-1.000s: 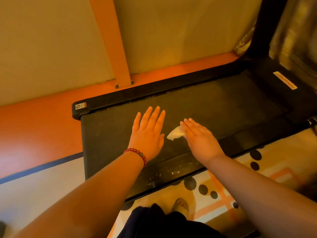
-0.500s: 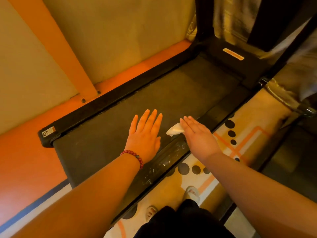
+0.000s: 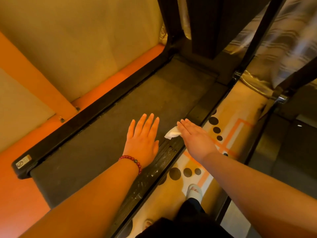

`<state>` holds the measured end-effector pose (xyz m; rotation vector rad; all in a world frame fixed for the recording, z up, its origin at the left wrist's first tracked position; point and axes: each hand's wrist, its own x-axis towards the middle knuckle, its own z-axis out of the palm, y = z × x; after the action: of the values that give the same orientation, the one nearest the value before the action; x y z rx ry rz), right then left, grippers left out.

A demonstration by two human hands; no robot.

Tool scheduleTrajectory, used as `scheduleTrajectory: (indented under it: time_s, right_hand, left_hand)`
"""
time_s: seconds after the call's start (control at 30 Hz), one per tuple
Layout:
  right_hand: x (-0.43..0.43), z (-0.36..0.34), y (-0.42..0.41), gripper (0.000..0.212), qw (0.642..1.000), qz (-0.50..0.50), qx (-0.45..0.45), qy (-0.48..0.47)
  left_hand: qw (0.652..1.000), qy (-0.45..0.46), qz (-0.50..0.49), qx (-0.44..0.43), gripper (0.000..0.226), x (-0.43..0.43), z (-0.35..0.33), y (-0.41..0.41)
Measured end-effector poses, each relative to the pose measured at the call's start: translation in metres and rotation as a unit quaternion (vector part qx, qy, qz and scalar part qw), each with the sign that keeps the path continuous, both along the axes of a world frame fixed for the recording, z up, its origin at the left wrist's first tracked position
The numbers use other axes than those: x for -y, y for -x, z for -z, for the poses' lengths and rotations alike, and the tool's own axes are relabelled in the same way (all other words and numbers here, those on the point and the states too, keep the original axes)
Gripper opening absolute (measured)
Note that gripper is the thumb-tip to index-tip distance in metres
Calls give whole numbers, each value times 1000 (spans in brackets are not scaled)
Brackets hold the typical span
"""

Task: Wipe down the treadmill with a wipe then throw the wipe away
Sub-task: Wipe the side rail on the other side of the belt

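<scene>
Under right hand (image 3: 195, 138), white wipe (image 3: 171, 133), just beside left hand (image 3: 142, 140).

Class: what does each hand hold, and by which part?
Nothing is gripped. The right hand presses one end of the crumpled white wipe onto the black treadmill; the left hand lies flat, empty.

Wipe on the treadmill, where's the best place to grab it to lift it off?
Pinch the crumpled corner of the wipe that pokes out from under the flat right hand, coming from the belt side. The rest is pinned under those fingers, so only that edge is free.
</scene>
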<state>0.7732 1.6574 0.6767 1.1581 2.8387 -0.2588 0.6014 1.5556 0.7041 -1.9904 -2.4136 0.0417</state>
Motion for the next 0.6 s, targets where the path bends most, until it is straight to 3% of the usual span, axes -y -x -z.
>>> scheduleTrajectory:
  time_s: [0.33, 0.6]
  right_hand:
    - [-71, 8, -2, 71, 998, -48, 43, 7]
    - [-54, 14, 15, 69, 998, -35, 37, 31]
  left_hand:
    - [998, 13, -61, 12, 72, -59, 8, -27]
    - [999, 9, -46, 6, 72, -48, 8, -14]
